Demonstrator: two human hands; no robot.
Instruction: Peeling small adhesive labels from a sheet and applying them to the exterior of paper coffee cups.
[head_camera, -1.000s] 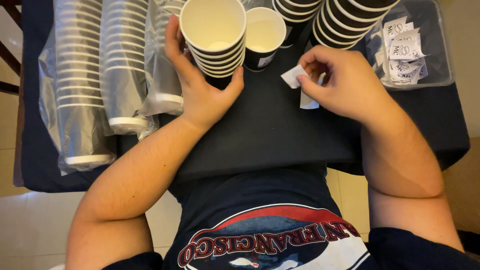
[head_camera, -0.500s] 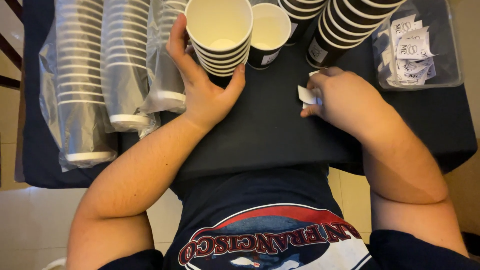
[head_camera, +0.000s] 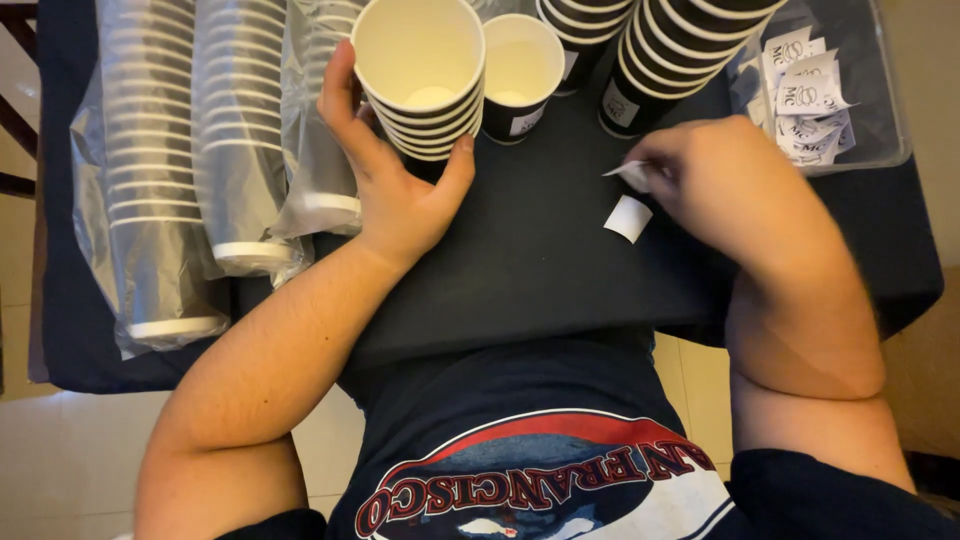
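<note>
Lying at the left of the frame, bagged sleeves of paper cups (head_camera: 150, 170) sat on the dark counter (head_camera: 530, 270), still in clear plastic. Left hand (head_camera: 400, 185) was wrapped around a short stack of nested cups (head_camera: 420, 75) at upper centre, thumb on the left side, fingers on the right, stack upright and open end toward the camera. Single cup (head_camera: 520, 75) stood just right of the stack, touching or nearly so; can't tell which. Two longer cup stacks (head_camera: 660, 50) leaned in from the top edge. White sticker (head_camera: 628, 217) lay flat on the counter at centre right. Right hand (head_camera: 730, 175) was just above it, fingertips pinched narrow on a small white slip (head_camera: 630, 172). Clear tub of printed stickers (head_camera: 815, 90) sat at upper right.
</note>
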